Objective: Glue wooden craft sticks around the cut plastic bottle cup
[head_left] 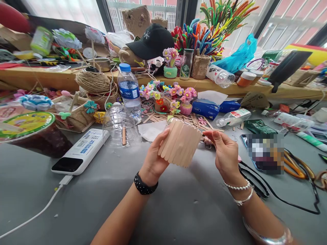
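A piece made of pale wooden craft sticks [180,143], laid side by side, is tilted up over the grey table. My left hand [155,156] grips it by its left edge, the thumb at the upper corner and the other fingers hidden behind. Just right of the piece, my right hand [224,149] is closed in a pinch, thumb against forefinger. Something thin and small may be between those fingertips, close to the piece's upper right corner, but I cannot make it out. Behind the piece, loose craft sticks [167,117] lie scattered.
A cut plastic bottle [119,126], a water bottle [129,90] and a white power bank [81,151] with a cable stand left. A lidded drink cup [46,136] is far left. Tissue packs [206,109], yarn flowers and a phone [265,153] lie behind and right. A crowded wooden shelf [158,80] runs across the back.
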{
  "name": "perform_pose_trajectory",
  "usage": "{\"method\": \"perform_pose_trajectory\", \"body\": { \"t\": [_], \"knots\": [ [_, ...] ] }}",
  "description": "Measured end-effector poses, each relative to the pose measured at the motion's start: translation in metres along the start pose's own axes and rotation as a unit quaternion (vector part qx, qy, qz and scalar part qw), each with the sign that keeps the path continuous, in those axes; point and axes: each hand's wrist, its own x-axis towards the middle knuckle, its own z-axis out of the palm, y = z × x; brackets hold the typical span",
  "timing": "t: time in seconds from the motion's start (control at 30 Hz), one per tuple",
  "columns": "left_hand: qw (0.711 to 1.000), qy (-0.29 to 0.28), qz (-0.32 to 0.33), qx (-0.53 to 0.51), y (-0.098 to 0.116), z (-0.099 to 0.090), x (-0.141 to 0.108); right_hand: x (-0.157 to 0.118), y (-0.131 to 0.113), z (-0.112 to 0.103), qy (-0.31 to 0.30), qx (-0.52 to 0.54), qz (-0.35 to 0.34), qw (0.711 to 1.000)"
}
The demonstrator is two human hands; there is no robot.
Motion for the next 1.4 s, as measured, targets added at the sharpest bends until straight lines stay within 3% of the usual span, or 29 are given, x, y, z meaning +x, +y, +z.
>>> {"method": "perform_pose_trajectory", "body": {
  "t": [0.23, 0.6, 0.87, 1.0, 1.07, 1.13, 1.23, 1.3, 1.4],
  "knots": [
    [1.0, -0.002, 0.003, -0.023, 0.001, -0.005, 0.004, -0.002, 0.003, 0.005, 0.047, 0.053, 0.005, 0.997],
    [1.0, 0.018, 0.016, -0.014, -0.01, 0.001, 0.002, -0.023, -0.008, 0.019, -0.197, 0.015, 0.105, 0.975],
    [0.998, -0.032, 0.044, 0.017, -0.018, 0.006, -0.002, -0.024, -0.011, 0.023, -0.235, -0.008, 0.081, 0.968],
    [0.996, -0.037, 0.071, 0.032, -0.02, 0.008, -0.003, -0.027, -0.009, 0.022, -0.206, -0.078, 0.022, 0.975],
    [0.994, -0.048, 0.086, 0.036, -0.022, 0.009, -0.004, -0.028, -0.008, 0.02, -0.168, -0.142, -0.047, 0.974],
    [0.992, -0.065, 0.102, 0.037, -0.024, 0.01, -0.005, -0.029, -0.008, 0.018, -0.154, -0.209, -0.146, 0.955],
    [0.989, -0.075, 0.12, 0.052, -0.027, 0.012, -0.007, -0.03, -0.012, 0.015, -0.172, -0.284, -0.279, 0.901],
    [0.988, -0.076, 0.12, 0.064, -0.028, 0.013, -0.008, -0.029, -0.017, 0.015, -0.172, -0.314, -0.331, 0.873],
    [0.988, -0.072, 0.111, 0.076, -0.029, 0.015, -0.01, -0.029, -0.02, 0.015, -0.167, -0.329, -0.363, 0.856]
  ]
}}
